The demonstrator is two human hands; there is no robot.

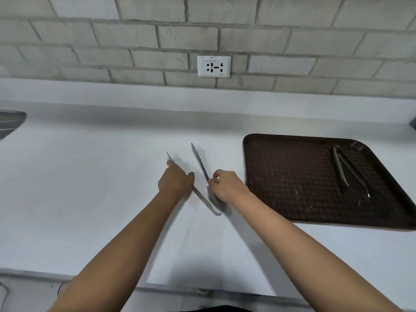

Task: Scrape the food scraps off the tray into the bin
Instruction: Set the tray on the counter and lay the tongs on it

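A: Bkgd is showing a grey brick wall w/ a white socket (214, 66) on it, above a white counter (90, 188) that's running the full width.

B: And the hands, what are they doing?

A: Both are working one pair of metal tongs (202, 188) lying on the counter, spread in a V w/ the bend pointing toward the person. Left hand (174, 181) is curling round the left arm of the tongs, w/ that arm's tip poking out just beyond the fingers. Right hand (227, 184) is pinching the right arm near the bend, its tip reaching away toward the wall.

B: So both grips are closing on the tongs?

A: Yes, each holding its own arm, not open.

B: Where's the tray sitting?

A: Brown tray (292, 176) is lying flat on the counter, just right of the right hand, not touching it. Pale crumbs (297, 192) are showing scattered over its textured base.

B: Anything on it?

A: A second pair of tongs (349, 170) is resting on the tray's far right part, well apart from both hands. A dark curved object (11, 122) is peeking in at the left edge, can't tell what it is.
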